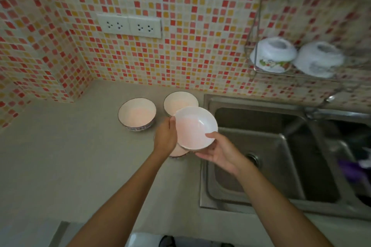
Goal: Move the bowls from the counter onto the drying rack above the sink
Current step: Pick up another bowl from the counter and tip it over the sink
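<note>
A shallow white bowl [195, 127] is lifted above the counter, tilted toward me. My left hand [165, 136] grips its left rim and my right hand [218, 151] cups its lower right edge. Under it another bowl [177, 151] rests on the counter, mostly hidden. Two patterned bowls stand behind: one to the left [137, 114], one at the back [178, 102]. On the wire drying rack [252, 32] at the upper right, two white bowls lie upside down: one with a flower print [273, 54], one plain [319, 59].
The grey counter [70, 156] runs to a tiled wall with two sockets [129, 25]. A steel double sink [259, 156] lies to the right, with a tap [315, 112] at its back. Dark and purple items [353, 170] sit in the far basin.
</note>
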Tool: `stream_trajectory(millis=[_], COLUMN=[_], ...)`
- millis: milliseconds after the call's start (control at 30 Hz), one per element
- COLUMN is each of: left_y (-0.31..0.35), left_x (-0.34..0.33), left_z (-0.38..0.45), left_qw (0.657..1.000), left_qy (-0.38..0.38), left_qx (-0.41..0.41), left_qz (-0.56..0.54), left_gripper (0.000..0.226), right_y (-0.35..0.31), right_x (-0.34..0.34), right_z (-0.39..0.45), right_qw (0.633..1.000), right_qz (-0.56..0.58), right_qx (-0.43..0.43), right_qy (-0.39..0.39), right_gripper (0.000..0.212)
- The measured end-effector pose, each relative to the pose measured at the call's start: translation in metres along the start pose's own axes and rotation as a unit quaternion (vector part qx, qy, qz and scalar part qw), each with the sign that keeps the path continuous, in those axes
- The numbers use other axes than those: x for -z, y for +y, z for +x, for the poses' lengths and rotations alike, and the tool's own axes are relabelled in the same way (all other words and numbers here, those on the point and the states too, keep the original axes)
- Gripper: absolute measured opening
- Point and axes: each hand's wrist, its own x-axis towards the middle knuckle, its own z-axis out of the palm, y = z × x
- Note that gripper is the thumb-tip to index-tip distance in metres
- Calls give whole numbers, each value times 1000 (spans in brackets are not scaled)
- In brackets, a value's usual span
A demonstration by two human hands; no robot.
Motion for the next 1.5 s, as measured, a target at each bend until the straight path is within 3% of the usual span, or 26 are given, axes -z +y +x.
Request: stream_trajectory(millis=[200, 367, 500, 600, 700, 767, 900, 1000, 1300, 1500], left_y=[45, 55, 21, -16, -41, -50, -53, -51, -54, -54], left_x=[-96, -171, -220, -240, -245, -245, -243, -242, -245, -244], left_z=[-31, -68, -92, -112, -133, -144, -156, -156, -156, -156], left_qw=[993, 989, 976, 930, 897, 885, 877, 883, 905, 904], left_qy=[-110, -128, -178, -233, -235, -238, -219, -203, -200, -204], left_qx=[-22, -75, -77, -51, -60, -69, -93, -99, -74, -78], left_qz=[-44, -23, 102, 278, 370, 394, 417, 411, 369, 369], left_gripper=[42, 34, 47, 57, 69, 77, 68, 76, 67, 62], right_y=[-34, -42, -34, -23, -17, -14, -11, -7, 3, 8], right_x=[101, 192, 255, 293, 318, 331, 342, 347, 338, 318], right_z=[-46, -70, -79, -76, -74, -72, -67, -61, -42, -42], right_qw=[997, 991, 989, 987, 983, 983, 979, 974, 956, 904], right_qz=[41, 60, 47, 24, 6, -9, -55, -89, -176, -324], right_qx=[25, 35, 24, 16, 3, -5, -8, -5, 24, 87], right_qy=[63, 112, 135, 160, 182, 185, 197, 206, 233, 266], right_gripper=[26, 45, 42, 55, 66, 72, 70, 71, 77, 87])
